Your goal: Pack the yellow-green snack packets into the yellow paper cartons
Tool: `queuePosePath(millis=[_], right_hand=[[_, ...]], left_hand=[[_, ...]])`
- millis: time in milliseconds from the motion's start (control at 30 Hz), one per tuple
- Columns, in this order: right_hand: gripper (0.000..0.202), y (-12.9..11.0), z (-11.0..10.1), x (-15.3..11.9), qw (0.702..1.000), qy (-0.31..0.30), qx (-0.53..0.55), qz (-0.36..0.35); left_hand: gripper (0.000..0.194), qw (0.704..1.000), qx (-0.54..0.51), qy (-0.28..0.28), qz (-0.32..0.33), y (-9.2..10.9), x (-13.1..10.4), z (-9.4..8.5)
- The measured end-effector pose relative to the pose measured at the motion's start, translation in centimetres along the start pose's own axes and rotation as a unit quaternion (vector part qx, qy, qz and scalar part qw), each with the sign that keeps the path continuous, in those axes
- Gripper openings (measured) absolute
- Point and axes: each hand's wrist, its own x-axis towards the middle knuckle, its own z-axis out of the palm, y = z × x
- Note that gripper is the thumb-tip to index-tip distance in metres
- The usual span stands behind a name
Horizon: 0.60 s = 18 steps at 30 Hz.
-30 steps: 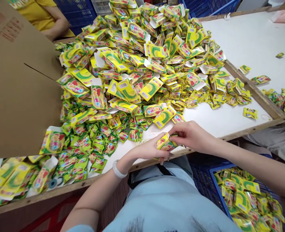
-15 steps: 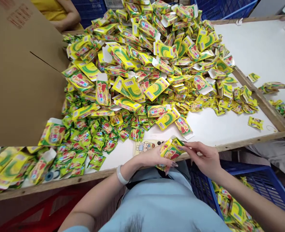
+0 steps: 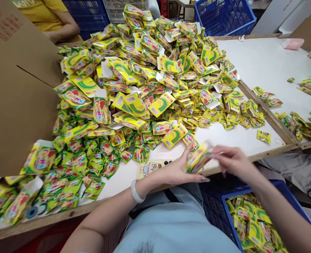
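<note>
My left hand [image 3: 180, 168] holds a small yellow and green candy box [image 3: 197, 159], tilted, between thumb and fingers above the table's front edge. At the box's right end, the fingers of my right hand [image 3: 230, 160] are pinched on its pale end flap; both are smeared by motion. Just behind lie more candy boxes, among them one with its barcode up [image 3: 174, 136]. A phone in a cartoon case [image 3: 151, 168] lies on the table beside my left hand. Green-wrapped candies [image 3: 102, 153] are spread to the left of it.
A large heap of candy boxes [image 3: 144, 73] fills the table's middle. A tall cardboard carton [image 3: 20, 105] stands left. Below right, a blue crate [image 3: 225, 211] contains boxes. A wooden divider [image 3: 266, 109] crosses the right side. A person in yellow [image 3: 57, 17] is behind the carton.
The candy box has turned and risen slightly to the right in my hands. My right hand has moved from the wrappers at the opening to the end flap. The view has shifted rightward.
</note>
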Motion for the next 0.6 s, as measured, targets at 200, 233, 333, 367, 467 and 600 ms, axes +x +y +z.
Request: queuePosePath(millis=[200, 233, 333, 367, 467, 600], right_hand=[[0.057, -0.5, -12.7, 4.9, 0.818, 0.453, -0.353, -0.022], [0.06, -0.2, -12.7, 6.1, 0.802, 0.444, -0.399, -0.027], [0.06, 1.4, -8.7, 10.5, 0.812, 0.346, -0.469, -0.022], [0.057, 2.1, -6.8, 12.0, 0.832, 0.306, -0.463, -0.008], [0.048, 4.3, -2.5, 15.5, 0.884, 0.222, -0.411, 0.018], [0.048, 5.4, -1.9, 15.6, 0.914, 0.237, -0.326, -0.054]], left_hand=[[0.055, 0.871, 0.434, 0.214, 0.088, -1.6, 3.5, -4.3], [0.056, 0.858, 0.457, 0.221, 0.082, -2.2, 3.4, -4.5], [0.053, 0.849, 0.484, 0.174, 0.119, -3.6, 1.8, -3.5], [0.047, 0.847, 0.49, 0.158, 0.134, -3.7, 0.9, -3.0], [0.03, 0.822, 0.527, 0.191, 0.104, -3.6, -1.5, -2.8], [0.034, 0.749, 0.6, 0.281, -0.007, -4.0, -2.8, -6.1]])
